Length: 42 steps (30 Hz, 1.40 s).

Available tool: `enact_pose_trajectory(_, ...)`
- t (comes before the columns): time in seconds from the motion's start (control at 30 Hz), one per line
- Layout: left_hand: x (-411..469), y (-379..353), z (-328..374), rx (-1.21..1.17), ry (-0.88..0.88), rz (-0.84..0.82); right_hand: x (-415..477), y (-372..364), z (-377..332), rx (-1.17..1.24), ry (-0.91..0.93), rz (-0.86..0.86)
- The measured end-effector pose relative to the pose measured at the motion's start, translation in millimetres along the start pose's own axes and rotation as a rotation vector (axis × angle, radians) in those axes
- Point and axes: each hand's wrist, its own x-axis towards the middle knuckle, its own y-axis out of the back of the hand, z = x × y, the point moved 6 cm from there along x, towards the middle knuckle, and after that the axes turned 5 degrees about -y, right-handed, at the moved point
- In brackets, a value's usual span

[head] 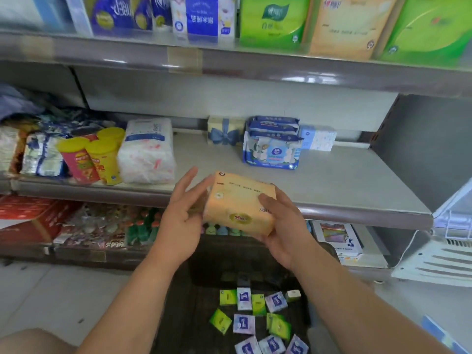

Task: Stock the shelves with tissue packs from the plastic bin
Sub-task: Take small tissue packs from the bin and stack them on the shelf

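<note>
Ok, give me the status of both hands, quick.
Left hand: open, fingers straight at the left end of the orange tissue pack.
Right hand: holding the orange tissue pack, thumb on top.

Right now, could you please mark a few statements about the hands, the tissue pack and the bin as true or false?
1. The right hand grips an orange tissue pack. True.
2. The left hand holds a yellow-lidded canister. False: its fingers are straight beside the pack, and the canisters stand on the middle shelf.
3. Small green and purple packs lie in the dark bin. True.
4. The orange tissue pack already rests on the middle shelf. False: it is held in the hand, in front of the shelf's edge.
</note>
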Motion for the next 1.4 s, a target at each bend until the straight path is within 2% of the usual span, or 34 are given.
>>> enact_pose_trajectory(0.03,1,-1,-1,-0.204,0.089,0.043,1,-2,-6,-0.025,0.07,0.014)
enact_pose_trajectory(0.1,0,-11,-3,-0.478,0.289,0.008,2,-9,-17,-0.093,0.196,0.002)
enact_pose_trajectory(0.17,1,-16,0,-0.455,0.346,-0.012,1,-18,-23,-0.193,0.276,-0.014)
enact_pose_trajectory(0.23,6,-10,1,-0.369,0.344,0.072,-1,-25,-26,-0.24,0.321,-0.025)
enact_pose_trajectory(0.4,27,-1,25,-0.205,0.24,0.064,-6,-43,-56,-0.227,0.408,-0.027)
enact_pose_trajectory(0.8,153,-41,193,0.007,-0.15,-0.017,-35,-85,-234,-0.269,0.833,0.009)
enact_pose_trajectory(0.9,180,-65,221,0.104,-0.229,-0.056,-39,-77,-274,-0.309,0.96,0.091)
enact_pose_trajectory(0.97,198,-85,233,0.087,-0.246,-0.099,-38,-66,-296,-0.336,1.012,0.165)
enact_pose_trajectory(1.13,241,-136,247,0.103,-0.267,-0.21,-26,-32,-333,-0.449,1.049,0.416)
enact_pose_trajectory(1.4,256,-172,236,0.4,-0.364,-0.05,-22,-7,-361,-0.845,0.949,0.689)
